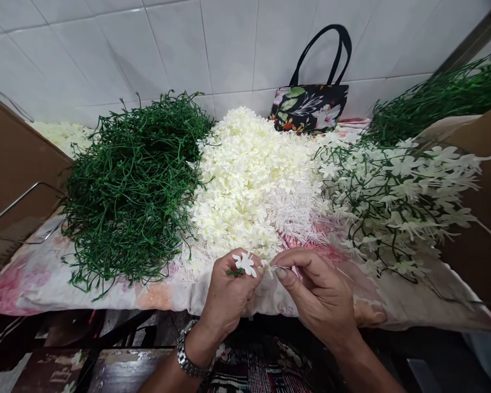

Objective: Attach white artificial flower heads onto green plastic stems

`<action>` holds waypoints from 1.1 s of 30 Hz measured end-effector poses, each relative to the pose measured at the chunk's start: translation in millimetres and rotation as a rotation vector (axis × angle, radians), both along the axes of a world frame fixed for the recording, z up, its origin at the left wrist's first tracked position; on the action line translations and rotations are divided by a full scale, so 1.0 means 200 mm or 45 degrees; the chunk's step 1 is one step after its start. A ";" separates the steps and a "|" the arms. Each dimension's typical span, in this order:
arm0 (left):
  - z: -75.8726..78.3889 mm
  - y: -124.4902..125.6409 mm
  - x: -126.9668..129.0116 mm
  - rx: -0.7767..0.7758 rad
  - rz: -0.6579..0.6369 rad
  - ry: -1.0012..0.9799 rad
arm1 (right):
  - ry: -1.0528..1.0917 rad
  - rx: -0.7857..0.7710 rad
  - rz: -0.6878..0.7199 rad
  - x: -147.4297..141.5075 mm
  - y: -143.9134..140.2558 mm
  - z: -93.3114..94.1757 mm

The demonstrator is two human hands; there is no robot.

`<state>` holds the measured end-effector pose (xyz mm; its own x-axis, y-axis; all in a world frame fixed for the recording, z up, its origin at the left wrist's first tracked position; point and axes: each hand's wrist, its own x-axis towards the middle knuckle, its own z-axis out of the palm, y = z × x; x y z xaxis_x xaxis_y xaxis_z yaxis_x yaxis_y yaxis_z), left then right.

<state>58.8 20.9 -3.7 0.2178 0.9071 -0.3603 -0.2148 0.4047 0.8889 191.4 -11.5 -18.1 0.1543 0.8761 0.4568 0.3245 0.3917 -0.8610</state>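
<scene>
My left hand [232, 289] is closed around a green artificial stem, and a white artificial flower [244, 264] shows at its top. Fingertips of my right hand [317, 292] pinch a thin white piece [276, 268], like a flower stamen, close to the left fingertips. A second pale blossom seems to sit between the two hands, partly hidden by fingers. Just beyond them lies a large heap of cream-white flower heads [241, 180], with a pile of thin white stamens [297, 210] at its right side.
Left of the flowers is a tangled mound of green stems [135, 174]. Assembled white flower sprays [401, 202] lie at right, with more green stems [442, 98] behind. A floral handbag [311, 109] leans on the tiled wall [167, 49]. Cardboard [20, 164] borders the cloth-covered table [155, 297].
</scene>
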 end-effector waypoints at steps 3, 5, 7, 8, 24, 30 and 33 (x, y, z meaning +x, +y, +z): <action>0.00 -0.02 0.00 -0.076 -0.012 -0.102 | -0.058 0.002 -0.037 -0.01 0.01 -0.04; 0.00 -0.02 -0.01 -0.086 -0.015 -0.138 | -0.068 -0.011 -0.035 -0.01 0.01 -0.06; -0.02 -0.02 -0.01 -0.074 -0.012 -0.157 | -0.090 -0.010 -0.030 -0.02 0.00 -0.06; -0.02 -0.02 -0.02 -0.054 -0.007 -0.160 | -0.112 0.001 -0.026 -0.02 0.00 -0.05; -0.08 -0.06 -0.06 0.070 -0.041 -0.342 | -0.334 0.308 -0.052 -0.06 -0.02 -0.05; -0.09 -0.06 -0.05 0.061 0.047 -0.192 | -0.262 0.263 0.000 -0.07 -0.04 -0.06; -0.10 -0.07 -0.05 0.244 0.044 -0.114 | -0.247 0.256 0.002 -0.07 -0.04 -0.06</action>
